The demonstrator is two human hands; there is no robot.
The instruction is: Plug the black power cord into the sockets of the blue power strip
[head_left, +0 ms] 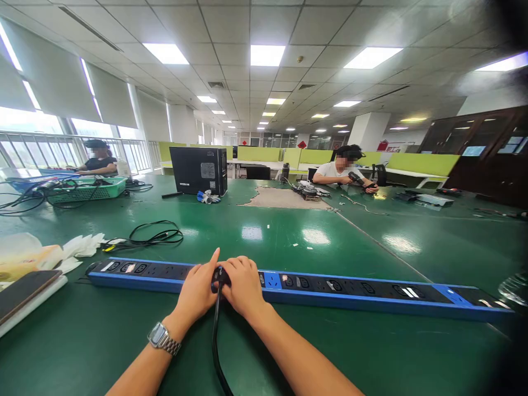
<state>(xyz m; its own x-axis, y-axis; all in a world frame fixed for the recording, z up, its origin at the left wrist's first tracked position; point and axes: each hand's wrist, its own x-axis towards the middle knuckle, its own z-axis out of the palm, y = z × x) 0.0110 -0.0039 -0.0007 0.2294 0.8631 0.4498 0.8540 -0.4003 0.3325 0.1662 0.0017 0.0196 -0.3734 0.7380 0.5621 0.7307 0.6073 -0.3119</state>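
A long blue and black power strip [355, 300] lies crosswise on the green table in front of me. Both hands meet over it, left of its middle, around the black plug [221, 273] of a power cord. My left hand [198, 291] is closed on the plug's left side, with one finger pointing up. From the right, my right hand [244, 286] curls its fingers over the same plug. The black cord [216, 335] runs from the plug toward me between my forearms. Whether the plug sits fully in a socket is hidden by my fingers.
A coiled black cable [159, 236] lies behind the strip's left end. At the left edge are a phone [25, 294] and tissues [82, 245]. Farther back stand a green basket [88, 190] and a black computer case [198, 170]. Two people sit across the table.
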